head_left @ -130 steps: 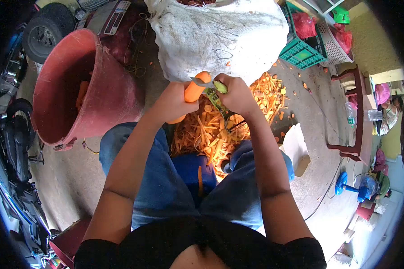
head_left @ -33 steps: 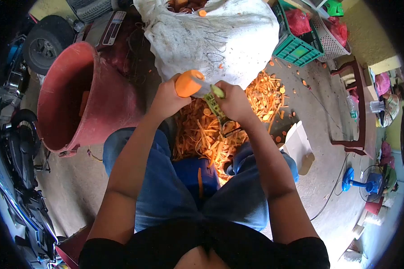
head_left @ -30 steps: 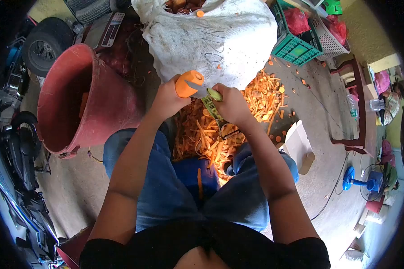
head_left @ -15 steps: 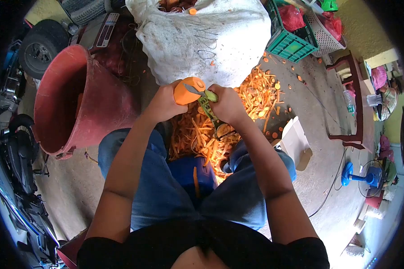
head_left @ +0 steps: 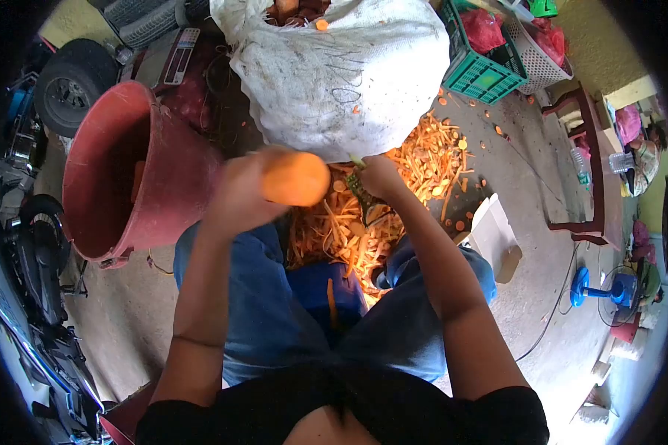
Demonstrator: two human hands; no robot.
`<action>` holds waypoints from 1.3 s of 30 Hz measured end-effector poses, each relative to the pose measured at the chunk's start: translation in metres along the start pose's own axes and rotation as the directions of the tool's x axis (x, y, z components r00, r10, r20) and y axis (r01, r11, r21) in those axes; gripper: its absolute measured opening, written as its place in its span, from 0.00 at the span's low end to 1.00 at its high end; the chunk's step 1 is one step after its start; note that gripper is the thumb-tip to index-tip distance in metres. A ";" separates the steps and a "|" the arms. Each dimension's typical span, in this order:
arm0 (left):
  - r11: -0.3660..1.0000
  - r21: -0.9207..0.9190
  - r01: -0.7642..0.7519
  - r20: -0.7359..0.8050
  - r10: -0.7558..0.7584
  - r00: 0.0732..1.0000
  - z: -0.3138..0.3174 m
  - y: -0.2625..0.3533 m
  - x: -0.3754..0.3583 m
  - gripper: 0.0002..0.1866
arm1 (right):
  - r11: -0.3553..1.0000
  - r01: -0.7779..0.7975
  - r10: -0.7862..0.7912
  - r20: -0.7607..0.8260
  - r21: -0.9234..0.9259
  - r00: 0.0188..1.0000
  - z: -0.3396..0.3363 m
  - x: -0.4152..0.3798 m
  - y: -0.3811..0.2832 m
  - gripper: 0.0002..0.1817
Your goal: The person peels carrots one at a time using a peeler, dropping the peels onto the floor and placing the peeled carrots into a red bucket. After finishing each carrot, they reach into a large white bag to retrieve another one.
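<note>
My left hand (head_left: 241, 191), blurred by motion, is closed round a thick orange carrot (head_left: 297, 179) with its blunt end facing right. To its right, my right hand (head_left: 379, 178) grips a green-handled peeler (head_left: 361, 194). The peeler's patterned lower part and dark looped head hang below the fist, while a small green tip shows above it. No blade is clearly visible now. Beneath both hands lies a heap of orange peelings and slices (head_left: 334, 230). Carrot and peeler are apart.
A large white sack (head_left: 341, 81) stands ahead. A red tub (head_left: 178, 185) leans open at left. Green crate (head_left: 490, 74), white carton (head_left: 493, 230) and blue fan (head_left: 601, 285) are on the right. A blue container (head_left: 315, 285) sits between my knees.
The carrot and the peeler, in contact earlier with a grey blade across the carrot's end, have separated. My left hand has moved left and down with the carrot; my right hand has shifted slightly right.
</note>
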State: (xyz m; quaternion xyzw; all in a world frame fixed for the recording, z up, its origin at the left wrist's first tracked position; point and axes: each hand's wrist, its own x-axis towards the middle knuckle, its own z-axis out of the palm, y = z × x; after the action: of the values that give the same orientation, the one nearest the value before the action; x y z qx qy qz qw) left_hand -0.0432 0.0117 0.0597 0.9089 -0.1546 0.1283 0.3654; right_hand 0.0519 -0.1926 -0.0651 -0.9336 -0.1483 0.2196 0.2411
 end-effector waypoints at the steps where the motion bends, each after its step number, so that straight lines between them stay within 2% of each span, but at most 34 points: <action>1: 0.989 0.150 -0.007 -0.109 0.024 0.994 -0.018 -0.003 -0.004 0.21 | 0.999 0.021 -0.020 0.015 -0.031 1.000 -0.003 -0.001 -0.004 0.12; 3: 0.973 0.227 0.043 -0.422 0.059 0.905 -0.052 -0.016 -0.013 0.21 | 0.998 0.041 -0.041 -0.005 -0.046 0.999 -0.009 -0.004 -0.009 0.12; 4: 0.985 0.115 0.128 -0.500 -0.053 0.864 -0.073 -0.027 -0.019 0.20 | 0.996 0.058 -0.059 -0.018 -0.061 0.998 -0.013 -0.006 -0.011 0.12; 6: 0.831 0.341 0.441 -0.708 -0.082 0.701 -0.109 -0.038 -0.025 0.23 | 0.996 0.074 -0.074 0.006 -0.054 0.997 -0.025 -0.010 -0.016 0.12; 7: 0.740 0.447 0.502 -0.744 -0.004 0.669 -0.123 -0.047 -0.029 0.27 | 0.995 0.088 -0.087 0.036 -0.048 0.996 -0.031 -0.013 -0.018 0.12; 8: 0.694 0.514 0.504 -0.736 0.055 0.675 -0.142 -0.077 -0.043 0.30 | 0.995 0.094 -0.094 0.010 -0.023 0.996 -0.035 -0.016 -0.019 0.12; 9: 0.468 0.533 0.705 -0.789 -0.026 0.614 -0.142 -0.069 -0.045 0.32 | 0.995 0.098 -0.098 0.007 -0.022 0.995 -0.039 -0.018 -0.018 0.12; 11: 0.111 0.690 0.715 -0.724 0.096 0.684 -0.143 -0.081 -0.057 0.33 | 0.995 0.102 -0.102 -0.019 -0.013 0.995 -0.045 -0.020 -0.013 0.11; 12: 0.113 0.690 0.715 -0.724 0.103 0.682 -0.138 -0.081 -0.053 0.33 | 0.993 0.120 -0.120 -0.043 0.011 0.992 -0.047 -0.022 -0.010 0.10; 14: 0.329 0.762 0.558 -0.624 0.139 0.769 -0.122 -0.079 -0.042 0.33 | 0.991 0.137 -0.137 -0.067 0.004 0.988 -0.050 -0.021 -0.004 0.09; 15: 0.332 0.759 0.560 -0.627 0.139 0.767 -0.115 -0.077 -0.030 0.33 | 0.988 0.154 -0.154 -0.085 -0.001 0.984 -0.052 -0.019 -0.001 0.10; 16: 0.474 0.749 0.463 -0.584 0.142 0.799 -0.108 -0.077 -0.010 0.32 | 0.988 0.156 -0.155 -0.090 0.009 0.984 -0.053 -0.018 -0.001 0.10; 17: 0.602 0.715 0.355 -0.539 0.153 0.828 -0.102 -0.080 0.009 0.32 | 0.987 0.158 -0.157 -0.087 0.006 0.984 -0.054 -0.017 0.000 0.10; 19: 0.767 0.602 0.220 -0.515 0.163 0.841 -0.086 -0.104 0.049 0.28 | 0.990 0.142 -0.141 -0.066 0.003 0.988 -0.055 -0.015 -0.002 0.09; 21: 0.853 0.510 0.116 -0.380 0.103 0.919 -0.066 -0.098 0.100 0.25 | 0.990 0.139 -0.140 -0.034 -0.021 0.990 -0.059 -0.013 -0.006 0.09; 23: 0.866 0.494 -0.078 -0.271 0.238 0.933 -0.042 -0.122 0.150 0.24 | 0.986 0.166 -0.165 0.019 -0.024 0.986 -0.058 -0.010 -0.005 0.11; 25: 0.809 0.583 -0.077 -0.242 0.264 0.934 -0.021 -0.145 0.195 0.20 | 0.984 0.173 -0.172 0.016 -0.039 0.985 -0.059 -0.005 -0.003 0.11; 27: 0.866 0.489 -0.105 -0.163 0.209 0.964 -0.003 -0.180 0.242 0.16 | 0.982 0.189 -0.189 0.049 0.000 0.981 -0.062 0.000 0.000 0.12; 29: 0.874 0.480 0.082 -0.041 -0.070 0.997 0.020 -0.218 0.280 0.15 | 0.985 0.170 -0.170 0.053 0.009 0.984 -0.061 0.007 0.007 0.12; 30: 0.876 0.475 0.080 -0.044 -0.067 0.997 0.024 -0.218 0.297 0.15 | 0.988 0.153 -0.153 0.030 0.010 0.988 -0.061 0.012 0.009 0.12; 31: 0.837 0.507 0.205 0.102 -0.295 0.950 0.030 -0.219 0.312 0.17 | 0.991 0.132 -0.132 0.012 0.015 0.991 -0.062 0.015 0.010 0.12; 32: 0.769 0.558 0.312 0.235 -0.507 0.830 0.035 -0.221 0.321 0.18 | 0.993 0.110 -0.112 0.037 0.042 0.993 -0.066 0.018 0.011 0.12; 33: 0.771 0.555 0.312 0.239 -0.508 0.828 0.041 -0.228 0.327 0.18 | 0.994 0.105 -0.107 0.041 0.041 0.993 -0.068 0.022 0.012 0.12; 36: 0.734 0.667 0.128 0.048 -0.214 0.976 0.064 -0.251 0.340 0.18 | 0.995 0.087 -0.090 0.063 0.052 0.994 -0.072 0.031 0.016 0.12; 37: 0.736 0.665 0.128 0.050 -0.215 0.975 0.071 -0.258 0.347 0.18 | 0.995 0.079 -0.083 0.069 0.057 0.994 -0.073 0.034 0.016 0.13; 39: 0.782 0.620 -0.062 0.265 -0.135 0.955 0.082 -0.270 0.360 0.16 | 0.996 0.069 -0.074 0.076 0.060 0.994 -0.072 0.039 0.020 0.13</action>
State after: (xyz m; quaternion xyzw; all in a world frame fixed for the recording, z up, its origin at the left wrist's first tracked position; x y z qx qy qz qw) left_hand 0.3985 0.0719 -0.0422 0.9898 -0.1384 0.0278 0.0206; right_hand 0.1236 -0.2227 -0.0319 -0.9111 -0.1846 0.2515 0.2695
